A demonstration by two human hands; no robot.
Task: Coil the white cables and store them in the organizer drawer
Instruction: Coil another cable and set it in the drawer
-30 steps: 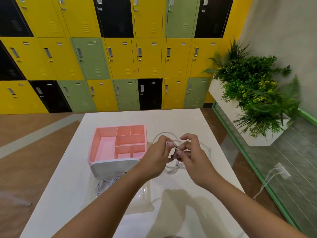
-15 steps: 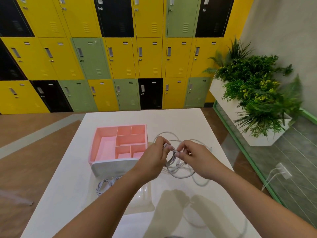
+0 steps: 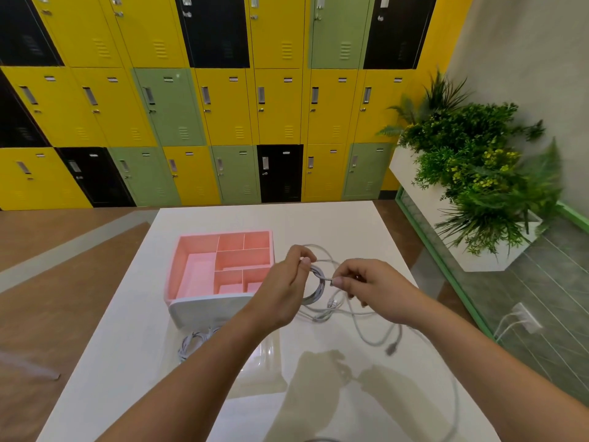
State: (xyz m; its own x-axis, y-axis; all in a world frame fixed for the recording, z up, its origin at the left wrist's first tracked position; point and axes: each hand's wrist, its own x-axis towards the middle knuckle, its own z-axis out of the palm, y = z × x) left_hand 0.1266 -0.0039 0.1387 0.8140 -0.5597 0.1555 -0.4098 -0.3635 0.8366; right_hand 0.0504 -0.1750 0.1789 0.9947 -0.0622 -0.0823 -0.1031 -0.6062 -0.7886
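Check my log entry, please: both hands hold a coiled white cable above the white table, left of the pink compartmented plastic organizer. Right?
Wrong side. In the head view the left hand and right hand hold the coiled white cable above the white table, right of the pink compartmented plastic organizer, not left.

No text, number or brand could be read anywhere. The small plates (image 3: 233, 79) on the lockers (image 3: 223, 106) were too small and blurred to make out.
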